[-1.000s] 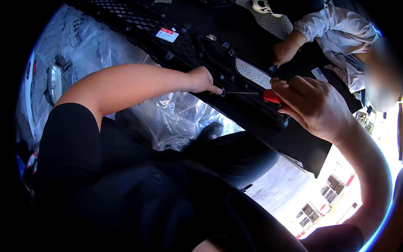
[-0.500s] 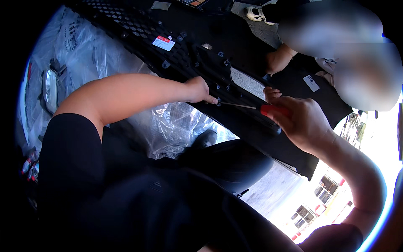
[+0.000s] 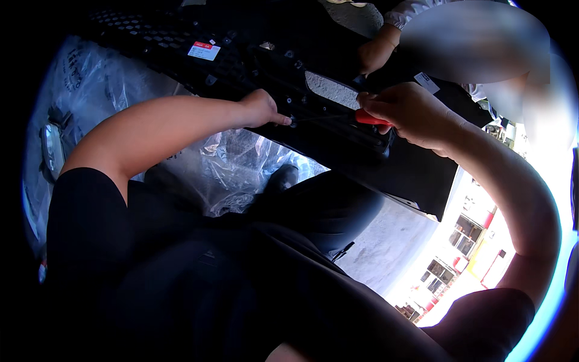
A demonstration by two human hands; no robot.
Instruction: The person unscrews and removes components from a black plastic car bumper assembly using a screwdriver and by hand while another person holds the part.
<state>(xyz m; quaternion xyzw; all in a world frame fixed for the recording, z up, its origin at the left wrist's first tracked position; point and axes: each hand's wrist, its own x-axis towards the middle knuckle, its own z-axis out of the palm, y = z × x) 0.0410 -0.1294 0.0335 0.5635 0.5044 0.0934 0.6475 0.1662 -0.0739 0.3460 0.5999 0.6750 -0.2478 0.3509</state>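
A red-handled screwdriver (image 3: 369,117) lies in my right hand (image 3: 416,114), with the fingers closed round its handle. Its thin shaft points left across a long black plastic panel (image 3: 356,157), toward a small fastener (image 3: 293,122). My left hand (image 3: 263,110) is at the near edge of the panel, fingers curled, with one digit stretched to the fastener by the screwdriver tip. Whatever the curled fingers pinch is too small or hidden to make out. The panel has a honeycomb mesh part (image 3: 142,29) and an oblong opening (image 3: 332,89).
Another person's hand (image 3: 377,55) rests near the far side of the panel. Clear plastic wrapping (image 3: 232,172) spreads at the left and under the panel. A red and white label (image 3: 204,51) is on the mesh part. My dark shoe (image 3: 283,178) stands below the near edge.
The whole view has shifted, so the panel appears farther left and higher. My right hand has turned about the screwdriver handle. My left hand stays by the fastener.
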